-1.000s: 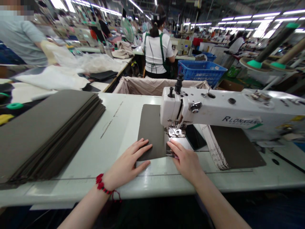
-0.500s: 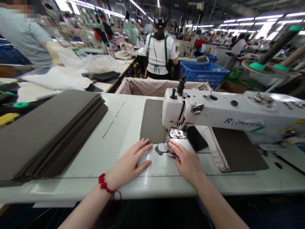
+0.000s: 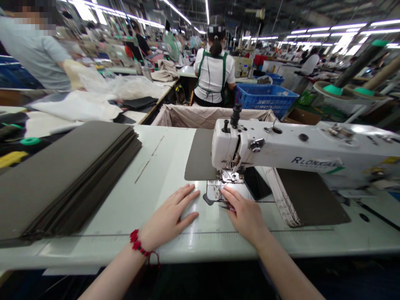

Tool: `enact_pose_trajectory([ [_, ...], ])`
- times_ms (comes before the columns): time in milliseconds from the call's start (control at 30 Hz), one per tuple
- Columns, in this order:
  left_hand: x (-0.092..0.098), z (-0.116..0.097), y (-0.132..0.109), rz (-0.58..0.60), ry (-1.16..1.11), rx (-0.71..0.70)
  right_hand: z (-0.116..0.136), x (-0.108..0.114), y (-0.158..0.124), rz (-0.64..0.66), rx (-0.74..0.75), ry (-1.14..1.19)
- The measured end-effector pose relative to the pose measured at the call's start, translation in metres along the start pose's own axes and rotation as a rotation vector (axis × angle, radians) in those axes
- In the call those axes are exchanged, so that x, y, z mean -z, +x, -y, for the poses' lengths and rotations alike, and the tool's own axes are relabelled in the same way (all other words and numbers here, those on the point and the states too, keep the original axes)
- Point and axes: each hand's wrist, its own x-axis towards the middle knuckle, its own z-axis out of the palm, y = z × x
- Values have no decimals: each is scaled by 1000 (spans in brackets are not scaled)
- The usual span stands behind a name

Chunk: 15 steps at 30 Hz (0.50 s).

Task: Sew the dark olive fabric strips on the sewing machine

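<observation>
A dark olive-grey fabric piece (image 3: 201,156) lies flat, its right edge under the presser foot (image 3: 231,176) of a white sewing machine (image 3: 275,139). My left hand (image 3: 173,212) rests on the table with fingers spread, just short of the fabric's near edge and apart from it. My right hand (image 3: 245,210) is at the metal needle plate (image 3: 214,191), its index finger stretched out in front of the foot. Small thread snips (image 3: 229,207) are tucked in its curled fingers; their pointed blades stick out to the left.
A tall stack of matching pieces (image 3: 71,166) lies at left. Right of the needle, a phone (image 3: 256,183) sits beside another pile of pieces (image 3: 312,198). A cloth-lined bin (image 3: 187,116) stands behind the table, a blue crate (image 3: 267,98) beyond it. Co-workers are further back.
The fabric piece has slid away from me under the foot, so its near edge has left my fingertips. Both hands have stayed almost in place. The view has tilted slightly.
</observation>
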Motion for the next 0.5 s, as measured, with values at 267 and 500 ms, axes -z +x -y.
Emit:
enact_pose_trajectory([
  [267, -3, 2, 0, -8, 23, -9, -1, -2, 0, -9, -1, 24],
  [500, -2, 2, -1, -10, 30, -10, -1, -3, 1, -13, 4, 21],
])
